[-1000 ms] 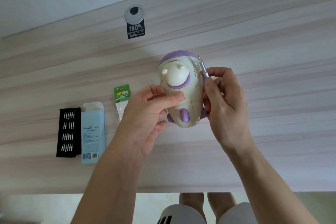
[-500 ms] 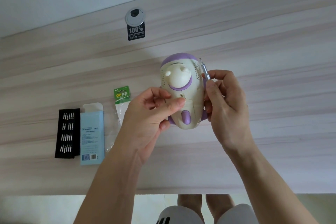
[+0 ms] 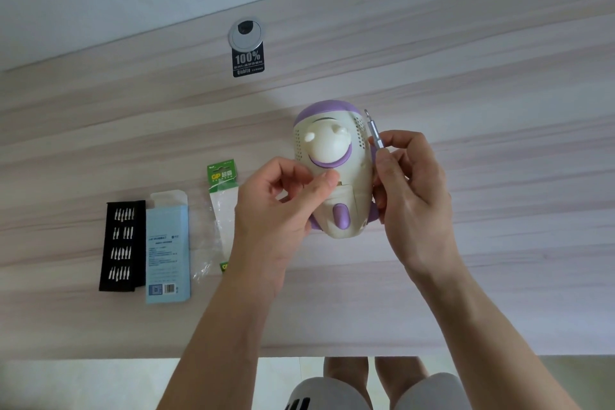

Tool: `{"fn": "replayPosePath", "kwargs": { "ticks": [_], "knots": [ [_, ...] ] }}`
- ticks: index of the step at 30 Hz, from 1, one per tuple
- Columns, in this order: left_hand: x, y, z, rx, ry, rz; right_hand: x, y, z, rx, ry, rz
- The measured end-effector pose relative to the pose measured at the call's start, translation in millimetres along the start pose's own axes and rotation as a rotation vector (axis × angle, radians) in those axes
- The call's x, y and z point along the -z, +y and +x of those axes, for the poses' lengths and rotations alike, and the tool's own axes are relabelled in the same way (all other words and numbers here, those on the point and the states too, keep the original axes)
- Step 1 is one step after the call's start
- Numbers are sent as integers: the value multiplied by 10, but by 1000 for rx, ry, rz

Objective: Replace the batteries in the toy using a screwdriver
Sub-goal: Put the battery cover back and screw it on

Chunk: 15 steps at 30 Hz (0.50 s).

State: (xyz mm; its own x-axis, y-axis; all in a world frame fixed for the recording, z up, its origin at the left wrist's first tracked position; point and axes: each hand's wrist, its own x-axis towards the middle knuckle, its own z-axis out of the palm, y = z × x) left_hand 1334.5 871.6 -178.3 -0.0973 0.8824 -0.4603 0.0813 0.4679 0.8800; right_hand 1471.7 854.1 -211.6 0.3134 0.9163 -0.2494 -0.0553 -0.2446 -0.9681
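The left hand [image 3: 283, 206] curls in, thumb pinching at the hatch of the toy [image 3: 336, 173] held above the desk [image 3: 499, 260], probably to free it. At three o'clock the right hand [image 3: 411, 196] clamps the toy and the screwdriver [image 3: 374, 135], tip parked upward. The battery pack [image 3: 221, 176] waits at nine o'clock.

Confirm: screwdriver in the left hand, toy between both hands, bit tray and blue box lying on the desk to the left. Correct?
No. The head view shows the screwdriver in the right hand, not the left hand. The rest stands: the toy is between both hands, and the bit tray and blue box lie on the desk to the left.
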Motion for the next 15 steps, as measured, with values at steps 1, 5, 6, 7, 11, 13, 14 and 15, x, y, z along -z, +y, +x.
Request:
{"fn": "replayPosePath", "kwargs": {
  "ticks": [1, 5, 6, 7, 11, 13, 14, 15],
  "knots": [
    [2, -4, -5, 14, -16, -44, 7, -3, 0, -3, -1, 2],
    [28, -14, -16, 55, -43, -140, 11, -22, -22, -8, -13, 10],
    [34, -16, -20, 60, -39, -152, 11, -26, -30, -12, -13, 14],
    [41, -11, -28, 65, -36, -166, 15, -33, -38, -18, -14, 21],
    [89, -12, -54, 64, -53, -152, 70, -102, -83, -26, -16, 60],
    [125, -17, -78, 62, -64, -125, 111, -142, -127, -8, 4, 49],
    [141, -14, -93, 56, -73, -101, 132, -163, -156, -1, 18, 49],
    [157, -5, -110, 52, -81, -74, 154, -188, -189, 4, 34, 53]
  ]
}}
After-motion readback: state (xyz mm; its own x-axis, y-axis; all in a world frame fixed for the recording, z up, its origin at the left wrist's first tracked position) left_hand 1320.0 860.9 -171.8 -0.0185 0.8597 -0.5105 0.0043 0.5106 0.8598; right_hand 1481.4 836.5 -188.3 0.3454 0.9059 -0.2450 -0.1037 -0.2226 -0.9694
